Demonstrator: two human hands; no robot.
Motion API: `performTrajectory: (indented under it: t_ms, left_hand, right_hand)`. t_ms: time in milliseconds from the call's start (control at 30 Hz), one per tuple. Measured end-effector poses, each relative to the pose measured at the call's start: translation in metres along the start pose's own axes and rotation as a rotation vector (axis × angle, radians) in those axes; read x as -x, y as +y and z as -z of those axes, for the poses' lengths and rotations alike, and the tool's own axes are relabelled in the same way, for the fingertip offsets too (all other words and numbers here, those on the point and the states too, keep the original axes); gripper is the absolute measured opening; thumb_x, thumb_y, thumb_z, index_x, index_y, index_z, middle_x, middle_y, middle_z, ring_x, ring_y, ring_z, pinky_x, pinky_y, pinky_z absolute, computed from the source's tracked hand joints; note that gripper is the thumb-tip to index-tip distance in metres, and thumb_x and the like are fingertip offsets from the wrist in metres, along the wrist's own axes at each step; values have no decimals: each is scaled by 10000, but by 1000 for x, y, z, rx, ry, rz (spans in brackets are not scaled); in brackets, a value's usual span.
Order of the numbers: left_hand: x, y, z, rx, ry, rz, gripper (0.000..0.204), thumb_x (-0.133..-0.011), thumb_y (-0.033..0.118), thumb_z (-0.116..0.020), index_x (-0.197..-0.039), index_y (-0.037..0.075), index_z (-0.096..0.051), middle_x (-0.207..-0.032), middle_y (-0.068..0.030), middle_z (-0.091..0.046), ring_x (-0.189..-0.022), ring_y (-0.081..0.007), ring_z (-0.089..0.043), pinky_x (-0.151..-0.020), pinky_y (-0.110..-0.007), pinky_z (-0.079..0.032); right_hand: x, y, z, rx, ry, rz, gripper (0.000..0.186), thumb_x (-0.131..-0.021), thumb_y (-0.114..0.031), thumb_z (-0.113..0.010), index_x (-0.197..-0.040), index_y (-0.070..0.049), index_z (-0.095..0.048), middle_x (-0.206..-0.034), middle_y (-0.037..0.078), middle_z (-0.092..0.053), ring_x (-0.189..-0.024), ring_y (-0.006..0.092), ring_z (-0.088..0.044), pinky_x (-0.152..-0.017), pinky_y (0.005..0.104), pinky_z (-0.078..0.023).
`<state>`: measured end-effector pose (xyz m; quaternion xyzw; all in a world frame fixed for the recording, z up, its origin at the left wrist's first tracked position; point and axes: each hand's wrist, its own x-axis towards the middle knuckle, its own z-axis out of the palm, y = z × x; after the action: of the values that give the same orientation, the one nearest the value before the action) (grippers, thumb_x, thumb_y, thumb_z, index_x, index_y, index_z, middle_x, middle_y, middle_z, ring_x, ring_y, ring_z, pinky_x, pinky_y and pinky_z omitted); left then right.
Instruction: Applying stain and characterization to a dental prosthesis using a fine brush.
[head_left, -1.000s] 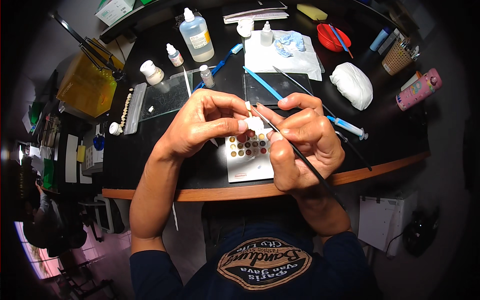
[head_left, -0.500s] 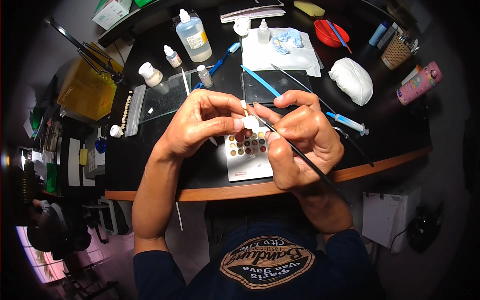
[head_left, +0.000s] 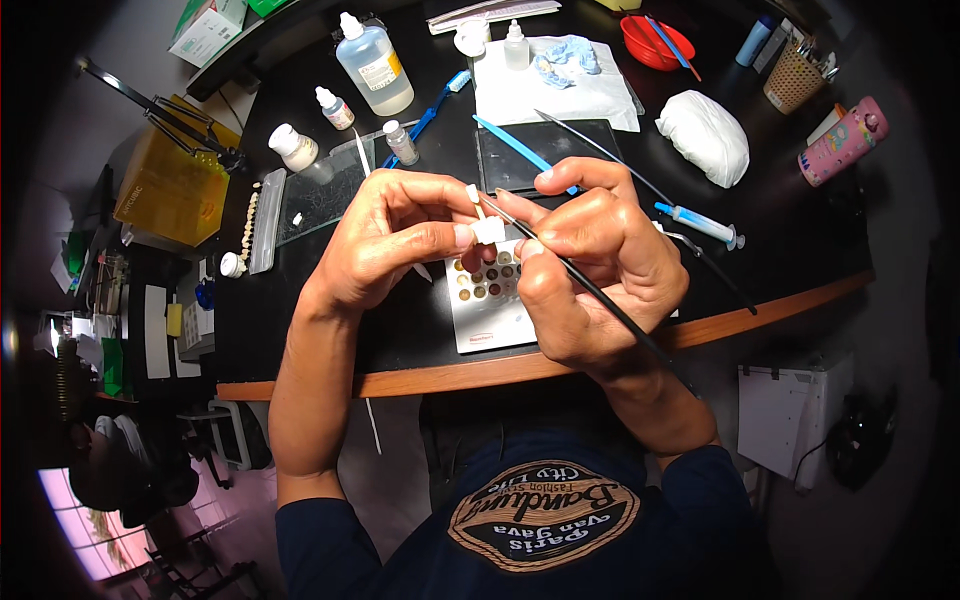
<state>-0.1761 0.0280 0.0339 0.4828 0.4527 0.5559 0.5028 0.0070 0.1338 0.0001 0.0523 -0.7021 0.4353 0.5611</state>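
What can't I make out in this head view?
In the head view:
White palette, upper right: hidden by the right hand.
White block, left end: behind the left hand.
Brush contact with small white piece: too small to tell.
Yellow sponge: cut off by the upper edge.

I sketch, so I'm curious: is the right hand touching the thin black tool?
Touching. The head view shows the right hand pinching the thin black tool in its fingers.

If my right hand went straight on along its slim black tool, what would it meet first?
Likely the small white piece held by your left hand, just beyond the tip of the tool; depth is unclear, so they may be touching.
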Motion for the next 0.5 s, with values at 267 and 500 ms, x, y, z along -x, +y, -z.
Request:
performTrajectory:
  t_ms: [267, 500]
  left_hand:
    - [-1, -1, 0, 28, 2, 17, 261, -897, 72, -686, -1086, -109, -701, -893, -146, -739, -812, -176, -713, -763, -301, -577]
    - [1, -3, -1, 44, 7, -42, 276, -898, 64, -694, -1114, -107, -701, -893, -162, -740, -810, -187, -718, -765, -309, -579]
  right_hand:
    - [1, -3, 1, -49, 21, -35, 132, -811, 96, -635, -877, 22, -547, -773, 109, -603, -1106, 272, -571, -883, 481, -646]
    - [0, -2, -1, -5, 17, -17, 133, -813, 128, -631, -882, 31, -573, -791, 103, -612, -1116, 279, -582, -877, 467, -650]
